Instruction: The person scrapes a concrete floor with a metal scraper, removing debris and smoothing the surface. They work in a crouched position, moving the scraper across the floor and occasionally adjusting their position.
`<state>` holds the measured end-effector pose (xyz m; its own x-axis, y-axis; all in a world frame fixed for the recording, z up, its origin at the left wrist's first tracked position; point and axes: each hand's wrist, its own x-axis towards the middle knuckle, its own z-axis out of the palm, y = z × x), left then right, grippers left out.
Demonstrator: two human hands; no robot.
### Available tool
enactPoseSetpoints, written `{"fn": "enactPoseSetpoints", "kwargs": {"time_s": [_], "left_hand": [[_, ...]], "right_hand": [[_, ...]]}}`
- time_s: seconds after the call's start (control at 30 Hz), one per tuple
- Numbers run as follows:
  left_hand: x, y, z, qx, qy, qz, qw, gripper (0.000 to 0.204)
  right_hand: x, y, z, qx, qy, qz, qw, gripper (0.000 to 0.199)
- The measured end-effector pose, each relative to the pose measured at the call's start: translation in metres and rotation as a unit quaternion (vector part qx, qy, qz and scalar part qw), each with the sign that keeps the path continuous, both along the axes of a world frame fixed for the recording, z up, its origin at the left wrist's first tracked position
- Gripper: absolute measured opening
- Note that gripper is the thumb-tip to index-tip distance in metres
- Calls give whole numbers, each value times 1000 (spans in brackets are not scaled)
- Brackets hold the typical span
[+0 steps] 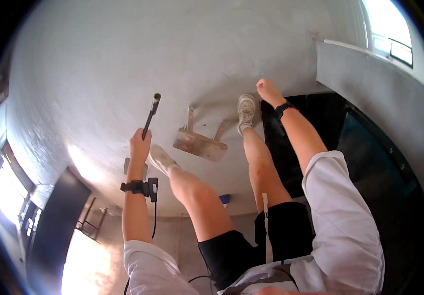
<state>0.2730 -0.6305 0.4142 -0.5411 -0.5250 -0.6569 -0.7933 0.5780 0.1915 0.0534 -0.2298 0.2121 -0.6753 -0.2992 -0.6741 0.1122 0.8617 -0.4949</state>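
My left hand [139, 143] is closed around the lower end of a dark rod [150, 118] with a wider, hollow metal end, like a socket wrench. The rod points up and away from me, its hollow end [157, 97] touching nothing. My right hand [269, 92] is held out beyond my right shoe, curled into a fist. Whether anything small is inside that fist is hidden. Between my feet is a small, worn wooden stool [201, 144], with two of its legs showing. A black band with a small box and cable [153, 189] is on my left wrist; my right wrist wears another band [284, 109].
A large black panel or mat [295, 147] lies beside my right leg, next to a dark teal-edged object [377, 142]. Farther right stands a low grey wall [369, 71] under a bright window. On the left are a dark door-like panel [57, 221] and a bright opening [86, 265].
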Motion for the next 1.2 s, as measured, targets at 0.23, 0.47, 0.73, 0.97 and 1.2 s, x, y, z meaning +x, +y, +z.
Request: {"fn": "enactPoseSetpoints", "kwargs": {"time_s": [0.23, 0.47, 0.73, 0.97, 1.2], "left_hand": [[-123, -28, -33, 16, -31, -159, 987, 32], [-252, -36, -138, 2, -90, -462, 882, 45], [-313, 64, -143, 104, 24, -517, 849, 43], [-333, 45, -258, 127, 25, -492, 861, 36], [-346, 24, -288, 195, 23, -423, 884, 39]], "right_hand": [[28, 56, -13, 29, 22, -71, 997, 16], [120, 101, -49, 93, -37, -245, 964, 19], [150, 72, -118, 48, 193, 75, 977, 16], [-50, -68, -143, -120, 36, -110, 986, 24], [-173, -55, -151, 35, 105, 96, 989, 27]]}}
